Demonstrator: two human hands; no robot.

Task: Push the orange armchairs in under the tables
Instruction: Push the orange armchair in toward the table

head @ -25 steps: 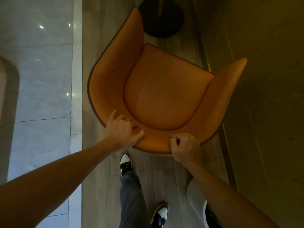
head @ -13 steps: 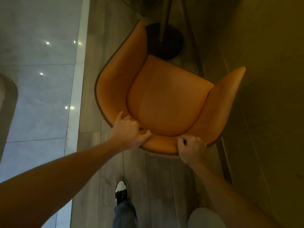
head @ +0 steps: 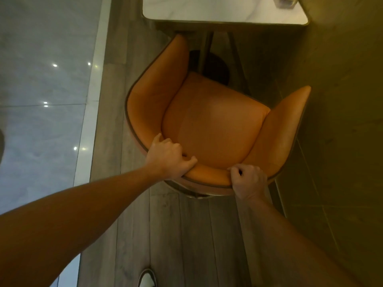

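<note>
a person grips the curved back of an orange armchair [head: 213, 129] with both bare hands, seen from above. the left hand [head: 166, 157] wraps the back rim at about 8 o'clock of the seat, fingers [head: 176, 147] curled over the top edge onto the inner padding, thumb along the rim. the right hand [head: 248, 181] clamps the rim at about 5 o'clock, fingers folded tight over the edge in a fist-like hold. both forearms reach in from the bottom corners.

the armchair stands on a grey plank floor [head: 186, 235], its open front facing 12 o'clock toward a white marble surface [head: 217, 9] at the top of the view. the tip of the left armrest lies close to the near edge of the surface; the seat cushion is still out in the open. slim metal legs [head: 204, 52] and a dark round base [head: 215, 69] show beneath the surface, just beyond the seat front. pale glossy tiles [head: 41, 90] run along 9 o'clock, a dim wall [head: 342, 100] along 3 o'clock. the toe of a shoe [head: 147, 278] shows at 6 o'clock.
</note>
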